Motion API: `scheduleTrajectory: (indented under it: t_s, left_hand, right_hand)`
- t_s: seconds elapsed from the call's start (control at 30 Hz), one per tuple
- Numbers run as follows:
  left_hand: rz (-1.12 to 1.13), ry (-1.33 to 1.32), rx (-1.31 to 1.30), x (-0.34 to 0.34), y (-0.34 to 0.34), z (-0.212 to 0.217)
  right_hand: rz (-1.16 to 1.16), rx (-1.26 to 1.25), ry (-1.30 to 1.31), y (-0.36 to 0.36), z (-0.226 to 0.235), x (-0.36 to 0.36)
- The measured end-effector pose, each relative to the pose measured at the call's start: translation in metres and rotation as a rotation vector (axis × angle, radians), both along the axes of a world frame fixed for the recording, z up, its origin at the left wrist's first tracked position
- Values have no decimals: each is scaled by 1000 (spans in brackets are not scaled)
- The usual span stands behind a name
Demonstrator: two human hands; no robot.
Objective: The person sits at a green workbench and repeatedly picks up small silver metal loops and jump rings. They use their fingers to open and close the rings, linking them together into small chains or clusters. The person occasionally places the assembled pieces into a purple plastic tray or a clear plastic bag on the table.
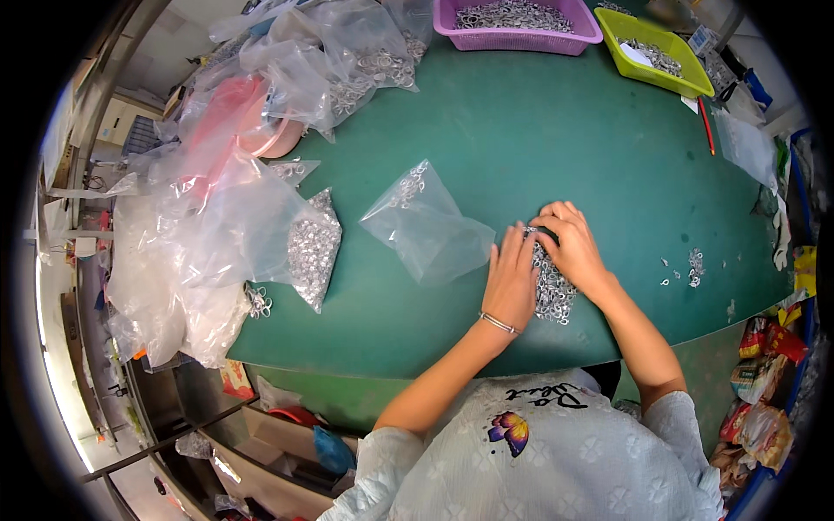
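Observation:
My left hand [512, 280] lies flat with its fingers together on the left side of a heap of small silver metal rings [552, 293] on the green table [521, 139]. My right hand [569, 243] cups the heap from the right, fingers curled over its top. A bracelet circles my left wrist. Just left of the hands lies a clear plastic bag [430, 226] with a few rings in its upper corner. Neither hand grips anything that I can see.
A filled bag of rings [313, 247] and a pile of crumpled clear bags [200, 217] sit at the left. A purple basket [517, 36] and a yellow-green tray [656, 68] of rings stand at the far edge. Stray rings [691, 267] lie to the right.

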State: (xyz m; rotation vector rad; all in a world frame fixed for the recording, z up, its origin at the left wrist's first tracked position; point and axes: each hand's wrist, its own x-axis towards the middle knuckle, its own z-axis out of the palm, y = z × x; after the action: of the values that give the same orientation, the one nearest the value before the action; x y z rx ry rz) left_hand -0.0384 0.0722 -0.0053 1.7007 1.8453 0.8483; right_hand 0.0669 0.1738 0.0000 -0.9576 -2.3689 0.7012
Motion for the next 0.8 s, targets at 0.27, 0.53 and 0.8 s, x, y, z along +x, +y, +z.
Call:
scheduleTrajectory:
  t_s: [0.27, 0.53, 0.8]
  left_hand:
    - [52, -234, 165, 3, -32, 28]
    - [74, -975, 147, 29, -41, 59]
    - [75, -908, 261, 36, -51, 62]
  right_hand:
    - [-153, -475, 287, -26, 31, 31]
    - [-32, -207, 392, -75, 81, 60]
    - [14, -152, 435, -87, 88, 72]
